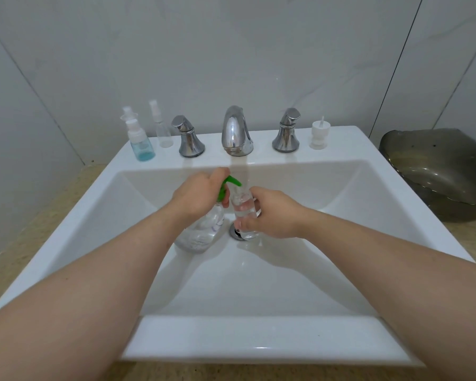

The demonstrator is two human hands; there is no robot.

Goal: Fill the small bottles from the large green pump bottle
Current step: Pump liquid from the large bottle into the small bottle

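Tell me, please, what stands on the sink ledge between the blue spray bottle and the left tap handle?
A small clear spray bottle stands there, between the blue spray bottle and the left tap handle, as the head view shows.

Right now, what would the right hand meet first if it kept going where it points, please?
Probably the green pump bottle, right beside the small clear bottle the right hand holds; depth is unclear.
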